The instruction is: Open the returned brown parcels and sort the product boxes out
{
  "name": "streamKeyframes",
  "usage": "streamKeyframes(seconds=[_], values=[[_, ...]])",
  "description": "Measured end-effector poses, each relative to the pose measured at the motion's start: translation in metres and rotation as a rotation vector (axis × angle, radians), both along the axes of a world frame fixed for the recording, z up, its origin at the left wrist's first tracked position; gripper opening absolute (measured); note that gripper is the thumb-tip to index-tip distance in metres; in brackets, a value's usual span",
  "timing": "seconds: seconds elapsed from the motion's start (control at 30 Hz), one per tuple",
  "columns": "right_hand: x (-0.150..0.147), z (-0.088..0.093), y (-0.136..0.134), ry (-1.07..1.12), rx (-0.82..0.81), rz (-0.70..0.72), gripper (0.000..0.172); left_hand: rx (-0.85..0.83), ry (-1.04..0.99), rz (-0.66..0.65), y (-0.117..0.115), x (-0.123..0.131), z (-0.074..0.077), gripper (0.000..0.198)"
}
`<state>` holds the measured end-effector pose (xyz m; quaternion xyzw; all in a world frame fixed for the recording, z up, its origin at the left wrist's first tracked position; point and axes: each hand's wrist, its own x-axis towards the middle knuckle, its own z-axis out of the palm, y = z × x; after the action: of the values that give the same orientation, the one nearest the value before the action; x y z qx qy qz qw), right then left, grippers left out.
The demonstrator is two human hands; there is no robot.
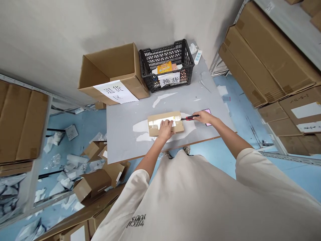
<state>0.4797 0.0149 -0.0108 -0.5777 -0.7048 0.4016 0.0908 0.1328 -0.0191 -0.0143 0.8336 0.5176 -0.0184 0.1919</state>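
A small flat cardboard parcel [175,119] sealed with clear tape lies on the grey table [125,134]. My left hand [165,128] rests flat on its near side, fingers spread, pressing it down. My right hand [204,117] is closed round a red and black utility knife [188,117], whose tip meets the parcel's right end. A pink phone [208,112] lies partly hidden under my right hand.
At the table's back stand an open cardboard box [112,72] with a paper label and a black plastic crate [167,63] holding packets. Shelves of stacked cartons [271,57] flank the right, and more cartons the left. Torn boxes and wrappers [85,174] litter the blue floor.
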Motion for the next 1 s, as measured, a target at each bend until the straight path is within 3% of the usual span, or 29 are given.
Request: streamKeyframes(seconds=[0.2,0.43,0.8,1.0], values=[[-0.015,0.008,0.006,0.066,-0.075,0.021,0.034,-0.008,0.033,0.004,0.001,-0.001,0.003,0.083],[-0.013,0.005,-0.037,0.275,-0.308,-0.059,0.050,-0.027,0.045,0.005,0.003,-0.001,0.003,0.087],[-0.011,0.004,-0.059,0.346,-0.425,-0.135,0.059,0.001,0.039,-0.001,-0.001,-0.003,0.001,0.080],[-0.016,-0.002,-0.067,0.382,-0.377,-0.145,0.058,0.015,0.015,-0.014,-0.005,-0.003,0.001,0.081]])
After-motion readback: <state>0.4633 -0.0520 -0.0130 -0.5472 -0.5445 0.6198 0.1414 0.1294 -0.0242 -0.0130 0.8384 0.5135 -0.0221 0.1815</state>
